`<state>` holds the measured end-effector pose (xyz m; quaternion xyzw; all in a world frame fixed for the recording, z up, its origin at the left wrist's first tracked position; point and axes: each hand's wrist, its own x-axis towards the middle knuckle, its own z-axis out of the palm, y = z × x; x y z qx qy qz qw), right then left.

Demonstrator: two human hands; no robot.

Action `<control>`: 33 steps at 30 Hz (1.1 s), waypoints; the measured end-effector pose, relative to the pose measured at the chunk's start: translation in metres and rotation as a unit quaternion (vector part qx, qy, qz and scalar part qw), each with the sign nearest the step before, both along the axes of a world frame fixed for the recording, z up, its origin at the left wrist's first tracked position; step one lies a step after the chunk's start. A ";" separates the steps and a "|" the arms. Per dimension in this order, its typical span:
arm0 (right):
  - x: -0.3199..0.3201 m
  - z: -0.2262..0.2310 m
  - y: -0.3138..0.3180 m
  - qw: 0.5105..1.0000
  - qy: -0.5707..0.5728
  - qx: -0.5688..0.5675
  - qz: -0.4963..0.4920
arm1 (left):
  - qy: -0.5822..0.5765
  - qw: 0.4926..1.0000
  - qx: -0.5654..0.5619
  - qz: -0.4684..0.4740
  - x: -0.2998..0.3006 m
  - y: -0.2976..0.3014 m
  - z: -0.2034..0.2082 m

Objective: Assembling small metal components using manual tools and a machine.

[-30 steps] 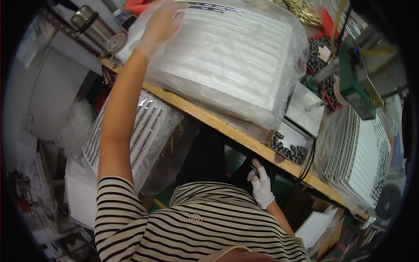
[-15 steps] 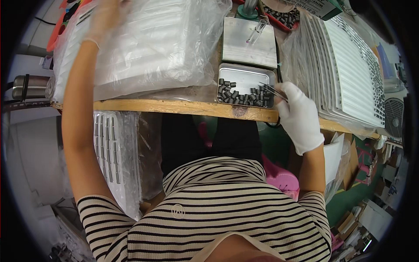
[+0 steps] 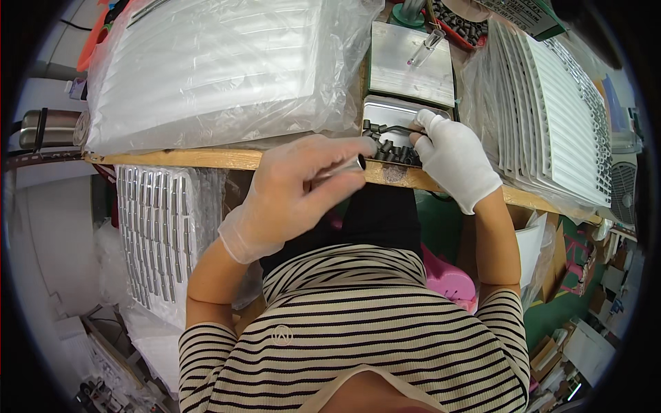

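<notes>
Your left hand (image 3: 289,186), in thin see-through film, pinches a smooth, shiny metal tube (image 3: 342,166) between thumb and forefinger beside the tray (image 3: 394,112)'s front left corner. Your right hand (image 3: 454,158), in white cloth, presses its fingertips on slim dark tweezers (image 3: 401,128) over the tray; whether their tips grip a stubby black plug (image 3: 389,147) is unclear. Behind the plugs, the tray's floor is open. Around the tray: a flat metal block (image 3: 406,65) behind, a crinkled plastic-wrapped stack (image 3: 220,82) left, the wooden table edge (image 3: 227,158) in front.
</notes>
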<state>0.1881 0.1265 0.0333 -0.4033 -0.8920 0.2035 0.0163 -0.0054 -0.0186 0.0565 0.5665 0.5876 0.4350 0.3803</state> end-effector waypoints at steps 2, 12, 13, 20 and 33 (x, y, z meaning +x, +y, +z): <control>0.001 -0.003 0.001 0.997 0.058 0.035 0.030 | -0.043 0.999 -0.027 0.020 -0.001 0.000 -0.019; 0.023 0.039 -0.026 0.961 0.245 -0.129 0.027 | -0.275 0.957 -0.088 0.001 0.011 0.013 -0.023; 0.026 0.039 -0.026 0.954 0.250 -0.162 0.037 | -0.299 0.948 -0.108 -0.028 0.012 0.016 -0.020; 0.047 0.058 -0.018 0.988 0.023 0.012 0.152 | -0.182 0.966 -0.165 -0.086 0.026 0.033 -0.014; 0.205 0.090 0.234 0.917 -0.096 0.282 -0.263 | -0.362 0.926 -0.084 -0.069 0.042 0.057 -0.006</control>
